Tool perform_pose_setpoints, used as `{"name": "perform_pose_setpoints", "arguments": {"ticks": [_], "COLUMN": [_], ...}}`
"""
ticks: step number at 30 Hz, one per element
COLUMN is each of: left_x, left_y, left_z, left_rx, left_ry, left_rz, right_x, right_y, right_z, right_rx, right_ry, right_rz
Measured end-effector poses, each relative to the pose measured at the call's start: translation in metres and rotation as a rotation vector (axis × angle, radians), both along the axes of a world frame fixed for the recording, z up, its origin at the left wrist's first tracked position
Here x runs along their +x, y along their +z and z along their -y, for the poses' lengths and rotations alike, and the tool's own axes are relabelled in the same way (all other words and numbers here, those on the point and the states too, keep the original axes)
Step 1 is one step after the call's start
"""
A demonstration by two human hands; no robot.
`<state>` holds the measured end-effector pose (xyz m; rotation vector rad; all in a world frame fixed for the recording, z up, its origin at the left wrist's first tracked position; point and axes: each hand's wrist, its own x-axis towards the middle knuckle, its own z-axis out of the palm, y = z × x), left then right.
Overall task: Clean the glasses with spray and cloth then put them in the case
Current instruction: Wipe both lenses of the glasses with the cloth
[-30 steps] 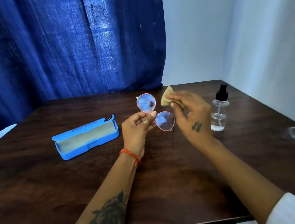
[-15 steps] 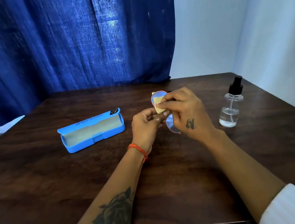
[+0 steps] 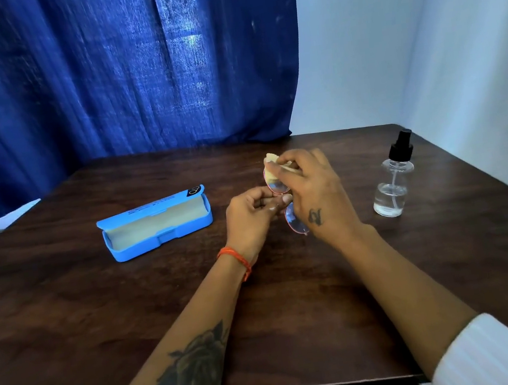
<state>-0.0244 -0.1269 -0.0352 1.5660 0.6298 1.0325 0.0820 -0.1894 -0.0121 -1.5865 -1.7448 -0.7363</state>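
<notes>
— What is she doing with the round, pink-rimmed glasses [image 3: 279, 188] at the moment?

— She is wiping the far lens. Her left hand [image 3: 251, 215] is pinching the frame near the bridge, fingers curled round it, and her right hand [image 3: 307, 189] is gripping the small folded yellow cloth [image 3: 274, 160] and pressing it on that lens. The glasses are hanging in the air above the dark wooden counter [image 3: 67, 316], near its middle.

— How would you do it well?

— I'd be keeping the left-hand grip on the rim, off the glass, and rubbing in small light circles, judging by how thin that frame looks. The near lens is half hidden behind her right hand, so I cannot tell whether it is clean.

— And the rest?

— The open light-blue hard case [image 3: 155, 222] is lying at nine o'clock from the hands, the clear spray bottle with the black nozzle [image 3: 392, 187] is standing at three o'clock, both well apart from her.
</notes>
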Motion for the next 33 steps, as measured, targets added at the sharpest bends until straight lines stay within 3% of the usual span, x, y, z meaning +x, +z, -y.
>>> {"name": "perform_pose_setpoints", "arguments": {"ticks": [4,8,13,18,25,33], "left_x": [0.000,0.001,0.003,0.002,0.001,0.003], "left_y": [-0.001,-0.003,-0.003,-0.005,-0.007,-0.008], "left_z": [-0.002,-0.004,-0.005,-0.006,-0.008,-0.010], "left_rx": [0.011,0.027,0.023,0.046,0.079,0.056], "left_ry": [0.019,0.010,0.002,0.001,0.005,-0.004], "left_rz": [-0.009,0.003,0.015,0.005,-0.015,-0.005], "right_x": [0.002,0.006,0.013,0.010,0.002,0.011], "right_y": [0.002,0.003,0.004,0.003,-0.003,0.001], "right_z": [0.001,0.002,0.003,0.004,0.001,0.001], "right_rx": [-0.004,0.037,0.170,0.266,0.123,0.149], "right_ry": [0.049,0.134,0.063,-0.042,0.087,0.164], "right_rz": [0.052,-0.082,-0.163,-0.126,-0.024,-0.195]}}
